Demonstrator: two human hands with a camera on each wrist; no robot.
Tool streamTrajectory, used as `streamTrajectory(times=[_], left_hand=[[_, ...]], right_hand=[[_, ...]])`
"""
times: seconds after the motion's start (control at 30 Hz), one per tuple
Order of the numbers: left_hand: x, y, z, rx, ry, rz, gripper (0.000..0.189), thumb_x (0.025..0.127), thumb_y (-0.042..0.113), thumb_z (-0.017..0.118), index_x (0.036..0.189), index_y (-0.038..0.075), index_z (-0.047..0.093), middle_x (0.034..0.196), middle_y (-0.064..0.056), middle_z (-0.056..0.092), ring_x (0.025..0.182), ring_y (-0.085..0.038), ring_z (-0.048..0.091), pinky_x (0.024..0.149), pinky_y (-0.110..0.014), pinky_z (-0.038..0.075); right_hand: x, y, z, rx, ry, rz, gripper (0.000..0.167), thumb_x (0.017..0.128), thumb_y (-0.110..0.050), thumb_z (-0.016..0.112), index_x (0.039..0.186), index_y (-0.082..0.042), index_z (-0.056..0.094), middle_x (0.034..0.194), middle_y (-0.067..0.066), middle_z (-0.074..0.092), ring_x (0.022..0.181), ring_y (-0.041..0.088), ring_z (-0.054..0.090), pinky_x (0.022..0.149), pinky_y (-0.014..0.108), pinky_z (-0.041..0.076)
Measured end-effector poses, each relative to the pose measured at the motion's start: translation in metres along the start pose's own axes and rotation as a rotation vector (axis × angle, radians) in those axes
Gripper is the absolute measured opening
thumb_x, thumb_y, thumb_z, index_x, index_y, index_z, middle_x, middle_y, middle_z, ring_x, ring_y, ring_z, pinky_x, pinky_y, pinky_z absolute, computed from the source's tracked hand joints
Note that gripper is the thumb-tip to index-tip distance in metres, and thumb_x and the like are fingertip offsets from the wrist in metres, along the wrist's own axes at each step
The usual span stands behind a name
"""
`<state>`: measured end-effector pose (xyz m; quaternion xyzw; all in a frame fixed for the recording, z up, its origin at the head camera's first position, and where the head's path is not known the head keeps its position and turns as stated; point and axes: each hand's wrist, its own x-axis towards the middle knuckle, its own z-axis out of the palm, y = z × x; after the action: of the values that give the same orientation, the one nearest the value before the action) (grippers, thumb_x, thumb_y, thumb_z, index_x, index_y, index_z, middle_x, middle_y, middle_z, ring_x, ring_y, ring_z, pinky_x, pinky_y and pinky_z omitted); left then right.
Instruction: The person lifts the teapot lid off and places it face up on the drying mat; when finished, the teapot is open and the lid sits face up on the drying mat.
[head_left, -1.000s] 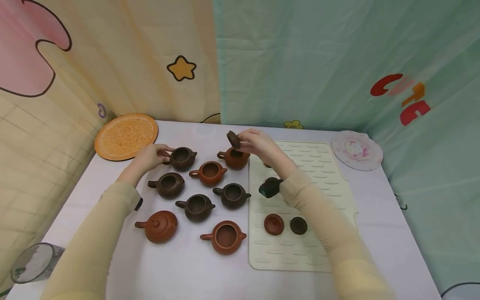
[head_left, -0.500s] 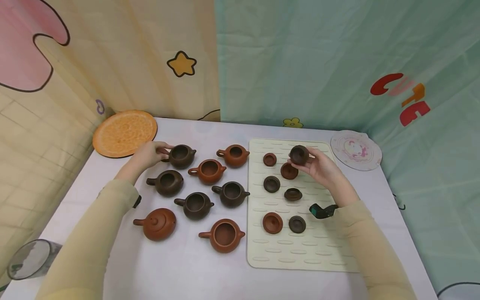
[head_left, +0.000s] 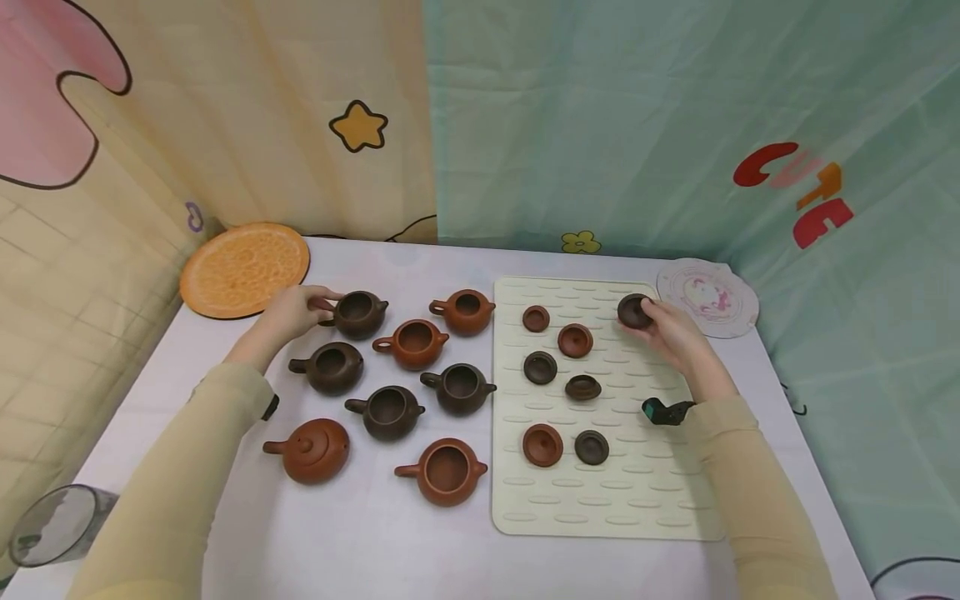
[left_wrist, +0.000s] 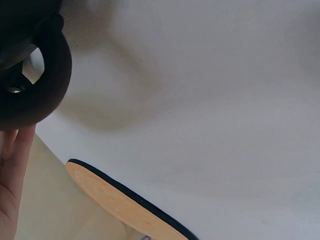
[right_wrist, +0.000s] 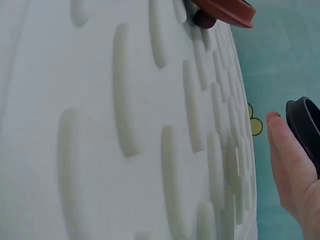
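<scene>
My left hand point(head_left: 288, 318) pinches the handle of a dark brown lidless teapot point(head_left: 359, 315) at the back left. In the left wrist view the teapot's looped handle point(left_wrist: 52, 75) looms close, with part of the hand below it. Over the far right part of the cream mat, my right hand point(head_left: 672, 332) holds a dark lid point(head_left: 633, 312) by its edge. That lid point(right_wrist: 306, 125) is only partly visible in the right wrist view. Several brown and reddish lids lie on the mat, among them a reddish one point(head_left: 575, 341) and a dark one point(head_left: 540, 367).
Several open teapots stand left of the cream mat point(head_left: 555, 500), including a reddish one point(head_left: 447, 473) in front. One reddish teapot point(head_left: 315, 451) wears its lid. An orange round mat point(head_left: 245, 270), a pale decorated plate point(head_left: 708, 297) and a clear glass point(head_left: 63, 525) lie around the edges.
My right hand has carried the dark lid from above the back reddish teapot rightward over the mat, turning it on the way. The left hand has stayed at the dark teapot's handle.
</scene>
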<state>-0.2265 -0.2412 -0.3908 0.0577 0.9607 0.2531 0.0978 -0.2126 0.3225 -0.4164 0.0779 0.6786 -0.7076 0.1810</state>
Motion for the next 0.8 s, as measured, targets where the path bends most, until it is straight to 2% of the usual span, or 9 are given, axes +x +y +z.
streamTrajectory(times=[0.03, 0.1, 0.13, 0.2, 0.27, 0.43, 0.53, 0.8], left_hand=[[0.000, 0.000, 0.001, 0.000, 0.000, -0.001, 0.036, 0.093, 0.002, 0.062, 0.129, 0.003, 0.063, 0.112, -0.025, 0.069, 0.106, -0.040, 0.062, 0.089, -0.051, 0.046], [0.000, 0.000, 0.002, 0.001, 0.001, 0.002, 0.036, 0.093, 0.002, 0.063, 0.129, 0.004, 0.063, 0.112, -0.025, 0.069, 0.106, -0.040, 0.062, 0.091, -0.052, 0.045], [0.000, 0.000, 0.002, 0.000, 0.000, 0.003, 0.036, 0.093, 0.003, 0.063, 0.129, 0.004, 0.062, 0.112, -0.025, 0.069, 0.106, -0.040, 0.062, 0.091, -0.053, 0.045], [0.000, -0.001, 0.002, 0.002, 0.000, 0.002, 0.036, 0.094, 0.003, 0.063, 0.130, 0.004, 0.062, 0.113, -0.025, 0.069, 0.106, -0.040, 0.062, 0.091, -0.053, 0.045], [0.001, -0.001, 0.002, 0.005, 0.000, 0.001, 0.036, 0.094, 0.003, 0.062, 0.130, 0.003, 0.062, 0.113, -0.025, 0.069, 0.106, -0.040, 0.062, 0.091, -0.053, 0.046], [0.000, 0.001, 0.001, 0.010, 0.003, -0.002, 0.036, 0.094, 0.002, 0.061, 0.130, 0.003, 0.062, 0.113, -0.026, 0.068, 0.106, -0.041, 0.062, 0.089, -0.053, 0.046], [0.000, 0.002, 0.001, 0.011, 0.004, 0.001, 0.036, 0.094, 0.001, 0.061, 0.130, 0.003, 0.062, 0.113, -0.026, 0.068, 0.105, -0.041, 0.062, 0.088, -0.052, 0.046], [0.001, 0.001, 0.001, 0.008, -0.008, -0.014, 0.036, 0.095, 0.002, 0.061, 0.131, 0.003, 0.061, 0.114, -0.026, 0.068, 0.106, -0.041, 0.062, 0.090, -0.053, 0.046]], right_hand=[[0.000, 0.003, -0.002, -0.054, 0.027, 0.006, 0.066, 0.108, -0.032, 0.030, 0.156, 0.004, 0.003, 0.159, 0.028, 0.015, 0.142, 0.024, 0.039, 0.104, 0.022, 0.044], [0.000, 0.008, -0.006, -0.152, 0.070, 0.016, 0.066, 0.107, -0.035, 0.032, 0.155, 0.006, 0.010, 0.148, 0.028, 0.034, 0.122, 0.014, 0.057, 0.094, 0.018, 0.050], [-0.001, 0.010, -0.008, -0.190, 0.090, 0.018, 0.066, 0.107, -0.036, 0.033, 0.155, 0.006, 0.013, 0.139, 0.024, 0.041, 0.109, 0.007, 0.060, 0.089, 0.016, 0.051], [-0.002, 0.014, -0.012, -0.244, 0.114, 0.015, 0.067, 0.106, -0.037, 0.037, 0.154, 0.006, 0.019, 0.128, 0.013, 0.046, 0.089, -0.005, 0.058, 0.081, 0.014, 0.052], [-0.003, 0.017, -0.013, -0.240, 0.116, 0.008, 0.068, 0.105, -0.036, 0.041, 0.153, 0.007, 0.020, 0.129, 0.014, 0.044, 0.086, -0.008, 0.058, 0.081, 0.014, 0.052], [-0.005, 0.023, -0.015, -0.277, 0.131, 0.041, 0.070, 0.104, -0.034, 0.047, 0.151, 0.011, 0.022, 0.148, 0.030, 0.030, 0.080, -0.011, 0.061, 0.084, 0.013, 0.052], [-0.005, 0.026, -0.016, -0.314, 0.151, 0.062, 0.068, 0.104, -0.031, 0.048, 0.150, 0.011, 0.024, 0.149, 0.033, 0.031, 0.077, -0.011, 0.062, 0.083, 0.012, 0.052], [-0.005, 0.029, -0.013, -0.424, 0.213, 0.032, 0.064, 0.103, -0.031, 0.050, 0.147, 0.012, 0.032, 0.144, 0.034, 0.041, 0.072, -0.013, 0.062, 0.080, 0.014, 0.054]])
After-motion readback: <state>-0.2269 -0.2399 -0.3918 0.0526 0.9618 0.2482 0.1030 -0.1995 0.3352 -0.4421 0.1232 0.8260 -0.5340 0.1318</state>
